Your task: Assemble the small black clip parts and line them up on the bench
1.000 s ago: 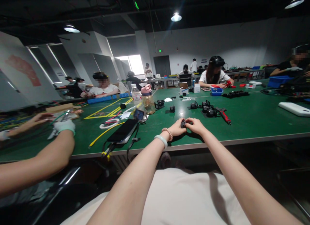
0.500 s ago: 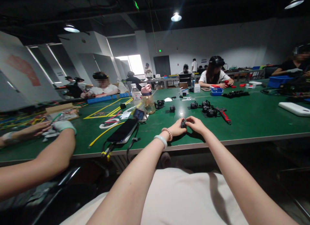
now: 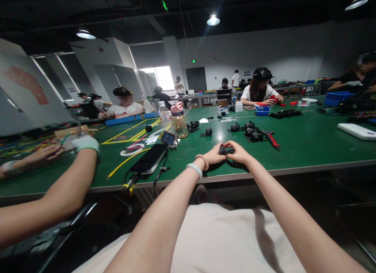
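Observation:
Between my hands, just above the green table near its front edge, is a small black part whose exact kind I cannot make out. My left hand, with a beaded bracelet and a pale bangle at its wrist, grips it from the left. From the right, my right hand has its thumb and fingers curved round the part's other side. Beyond them on the table lie a similar single black part and a cluster of black parts. A red-handled wrench rests beside that cluster.
Left of my hands lies a phone-like device with a strap. Behind it stand a pink-lidded bottle and a clear water bottle. A co-worker's gloved hand is at the far left. A white case lies right.
My right thumb and fingers have spread slightly, showing more of the dark part between them. The co-worker's gloved hand at the left has moved up and to the right.

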A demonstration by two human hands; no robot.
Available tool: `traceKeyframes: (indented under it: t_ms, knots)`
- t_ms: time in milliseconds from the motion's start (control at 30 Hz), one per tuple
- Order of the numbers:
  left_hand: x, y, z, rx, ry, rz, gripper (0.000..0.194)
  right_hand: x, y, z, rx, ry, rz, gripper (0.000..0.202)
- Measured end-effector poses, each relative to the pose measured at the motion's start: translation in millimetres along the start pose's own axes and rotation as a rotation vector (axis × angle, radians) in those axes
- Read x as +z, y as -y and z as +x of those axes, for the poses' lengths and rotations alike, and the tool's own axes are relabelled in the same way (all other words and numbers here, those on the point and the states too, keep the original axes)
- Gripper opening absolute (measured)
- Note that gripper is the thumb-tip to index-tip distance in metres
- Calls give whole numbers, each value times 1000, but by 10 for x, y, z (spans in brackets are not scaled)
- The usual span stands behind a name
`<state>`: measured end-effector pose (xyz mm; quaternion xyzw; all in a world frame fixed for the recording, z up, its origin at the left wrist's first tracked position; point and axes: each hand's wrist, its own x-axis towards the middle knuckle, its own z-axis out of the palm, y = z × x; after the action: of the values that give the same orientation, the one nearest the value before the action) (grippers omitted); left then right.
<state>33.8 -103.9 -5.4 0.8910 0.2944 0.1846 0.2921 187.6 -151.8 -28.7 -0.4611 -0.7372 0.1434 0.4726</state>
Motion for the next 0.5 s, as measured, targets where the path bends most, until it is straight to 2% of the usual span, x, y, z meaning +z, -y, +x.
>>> traceKeyframes:
  t_ms: [500]
  knots:
    - [-1, -12, -6, 16, -4, 3, 61, -8, 3, -5, 53, -16, 29, 28]
